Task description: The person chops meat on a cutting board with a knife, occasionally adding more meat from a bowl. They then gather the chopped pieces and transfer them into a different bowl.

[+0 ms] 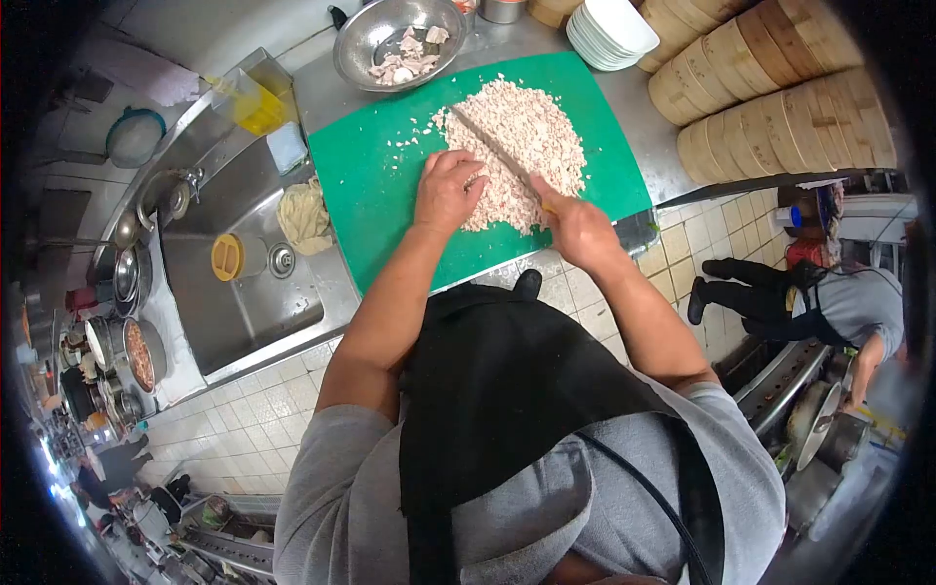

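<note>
Cleaver (497, 153) diagonal, tip toward bowl (349, 47)

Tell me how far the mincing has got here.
Done: most of the meat lies as a fine mince pile on the green board. In hand: the right hand holds the knife across the pile, the left hand rests at the blade. Left: larger chunks sit in the metal bowl, not yet chopped.

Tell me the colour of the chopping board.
The board is plain green; the head view shows it best.
</note>
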Available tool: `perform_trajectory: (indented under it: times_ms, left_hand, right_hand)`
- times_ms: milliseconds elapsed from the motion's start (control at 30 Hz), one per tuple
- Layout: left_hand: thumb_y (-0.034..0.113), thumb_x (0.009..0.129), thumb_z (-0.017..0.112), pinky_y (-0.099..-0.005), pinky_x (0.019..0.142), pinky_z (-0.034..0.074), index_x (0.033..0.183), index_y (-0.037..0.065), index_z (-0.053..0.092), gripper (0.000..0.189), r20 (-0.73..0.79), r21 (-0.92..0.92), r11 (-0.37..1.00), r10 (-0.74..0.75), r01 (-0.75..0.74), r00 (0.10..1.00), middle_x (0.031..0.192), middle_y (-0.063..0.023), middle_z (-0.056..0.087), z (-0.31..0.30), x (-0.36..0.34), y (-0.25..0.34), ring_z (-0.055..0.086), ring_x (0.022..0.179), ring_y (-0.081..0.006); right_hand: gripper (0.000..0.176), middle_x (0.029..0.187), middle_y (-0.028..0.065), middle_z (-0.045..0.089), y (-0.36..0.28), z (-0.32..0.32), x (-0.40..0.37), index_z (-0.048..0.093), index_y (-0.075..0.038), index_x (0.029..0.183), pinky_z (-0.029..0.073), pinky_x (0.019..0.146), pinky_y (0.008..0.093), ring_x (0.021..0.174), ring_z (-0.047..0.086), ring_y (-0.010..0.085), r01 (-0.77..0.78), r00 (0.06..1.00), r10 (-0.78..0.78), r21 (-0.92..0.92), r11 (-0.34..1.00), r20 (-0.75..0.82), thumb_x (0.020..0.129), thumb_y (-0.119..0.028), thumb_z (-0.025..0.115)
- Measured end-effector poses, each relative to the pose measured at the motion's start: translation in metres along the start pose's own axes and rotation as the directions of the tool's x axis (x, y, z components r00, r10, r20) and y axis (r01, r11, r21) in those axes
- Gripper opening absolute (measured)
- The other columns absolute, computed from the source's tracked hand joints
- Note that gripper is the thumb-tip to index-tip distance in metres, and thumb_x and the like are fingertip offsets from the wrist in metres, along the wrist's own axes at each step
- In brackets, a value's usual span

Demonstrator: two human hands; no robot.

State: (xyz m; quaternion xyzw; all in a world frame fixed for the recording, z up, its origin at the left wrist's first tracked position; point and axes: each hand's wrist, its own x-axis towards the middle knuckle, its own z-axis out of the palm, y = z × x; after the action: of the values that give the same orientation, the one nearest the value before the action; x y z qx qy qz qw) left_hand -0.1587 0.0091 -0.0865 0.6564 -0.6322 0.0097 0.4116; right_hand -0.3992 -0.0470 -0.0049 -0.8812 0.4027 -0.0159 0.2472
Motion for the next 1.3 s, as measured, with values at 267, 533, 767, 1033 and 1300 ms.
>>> perform_trajectory:
  times_ms: [267,533,767,1033,1300]
  left_hand:
    - [0.014,0.079,0.084,-0.0394,0.091,0.054,0.097,0.011,0.079,0.019,-0.003,-0.055,0.996,-0.066,0.065,0.998,0.109,-0.0054,0.071,-0.003,-0.001,0.000,0.064,0.103,-0.0288]
    - [0.012,0.078,0.083,-0.0396,0.092,0.055,0.098,0.012,0.078,0.020,-0.007,-0.032,0.994,-0.107,0.107,0.994,0.109,-0.0051,0.070,-0.005,-0.014,0.003,0.064,0.105,-0.0290]
    - [0.014,0.080,0.084,-0.0397,0.090,0.055,0.100,0.010,0.079,0.021,-0.023,-0.032,0.991,-0.132,0.132,0.991,0.108,-0.0071,0.069,-0.012,-0.025,0.011,0.065,0.104,-0.0289]
    - [0.013,0.081,0.083,-0.0397,0.089,0.055,0.101,0.010,0.079,0.020,-0.053,-0.009,0.986,-0.166,0.166,0.985,0.107,-0.0077,0.069,-0.014,-0.032,0.015,0.065,0.103,-0.0295]
    - [0.013,0.092,0.075,-0.0333,0.083,0.056,0.103,0.007,0.077,0.012,-0.460,-0.151,0.883,-0.461,0.445,0.759,0.106,-0.0114,0.069,-0.059,-0.078,-0.009,0.067,0.095,-0.0224]
  right_hand:
    - [0.058,0.098,0.0256,0.070,-0.006,-0.007,-0.001,0.045,-0.029,0.155,0.053,0.083,0.0534,0.093,0.068,0.0443,0.000,1.000,0.001,-0.030,1.000,0.024,0.100,-0.017,0.057]
    - [0.055,0.089,0.0228,0.069,-0.001,0.003,0.001,0.049,-0.028,0.153,0.054,0.074,0.0525,0.080,0.067,0.0440,0.088,0.996,-0.089,-0.016,0.996,-0.006,0.100,-0.020,0.060]
    - [0.058,0.093,0.0233,0.070,0.007,0.007,-0.001,0.047,-0.028,0.155,0.055,0.076,0.0519,0.083,0.068,0.0433,0.091,0.995,-0.090,-0.031,0.995,0.032,0.099,-0.018,0.060]
    - [0.064,0.104,0.0212,0.072,-0.003,-0.005,0.006,0.047,-0.025,0.155,0.054,0.082,0.0505,0.093,0.068,0.0423,0.066,0.985,-0.048,-0.100,0.993,0.168,0.096,-0.011,0.065]
    - [0.063,0.103,0.0207,0.071,0.014,0.003,-0.028,0.042,-0.028,0.157,0.055,0.082,0.0498,0.092,0.068,0.0411,0.369,0.923,-0.383,0.182,0.911,0.045,0.098,-0.017,0.062]
